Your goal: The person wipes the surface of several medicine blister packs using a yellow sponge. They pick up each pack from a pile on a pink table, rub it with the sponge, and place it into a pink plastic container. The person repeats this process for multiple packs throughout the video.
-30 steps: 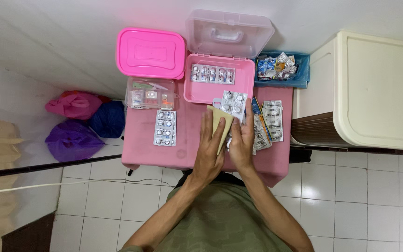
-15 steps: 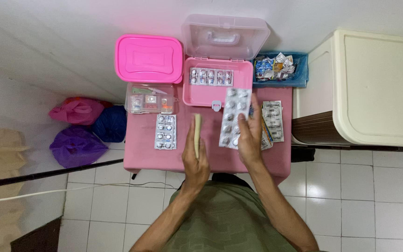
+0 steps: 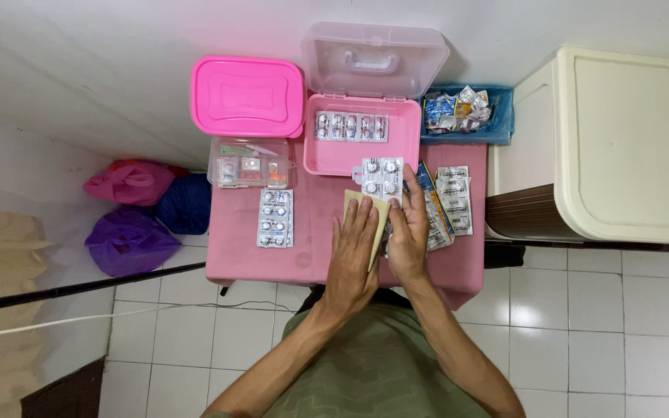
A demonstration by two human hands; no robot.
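Head view, frame centre: left hand (image 3: 354, 251) pressed flat, fingers released, on a pale yellow card (image 3: 375, 220); right hand (image 3: 408, 232) grasping a silver blister strip (image 3: 382, 179) just below the open pink case (image 3: 361, 143). Best done holding the strip flat, square to the card, on the pink counter (image 3: 241, 259).

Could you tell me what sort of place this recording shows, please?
Probably a room in a home, set up for sorting medicine: a small pink table on white floor tiles, pill blister packs beside an open pink storage box, and bags on the floor by the wall.
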